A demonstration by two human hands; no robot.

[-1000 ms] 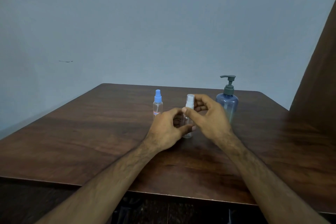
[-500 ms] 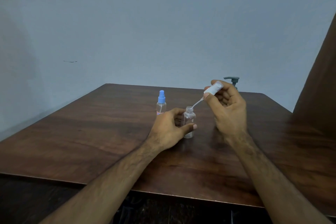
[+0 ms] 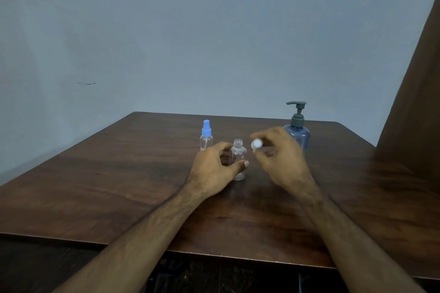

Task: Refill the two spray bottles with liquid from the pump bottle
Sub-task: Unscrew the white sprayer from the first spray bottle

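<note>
Single head-worn wide-angle view, looking forward and down across the wooden table [image 3: 119, 185] toward the grey wall [image 3: 214, 31]. Close above both forearms, hands at frame centre, table's near edge low in frame. No second view to overlap.

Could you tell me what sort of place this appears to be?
Probably a plain indoor room set up for a tabletop task: a dark wooden table against a bare grey-blue wall, holding only a pump bottle and small bottles.
</note>
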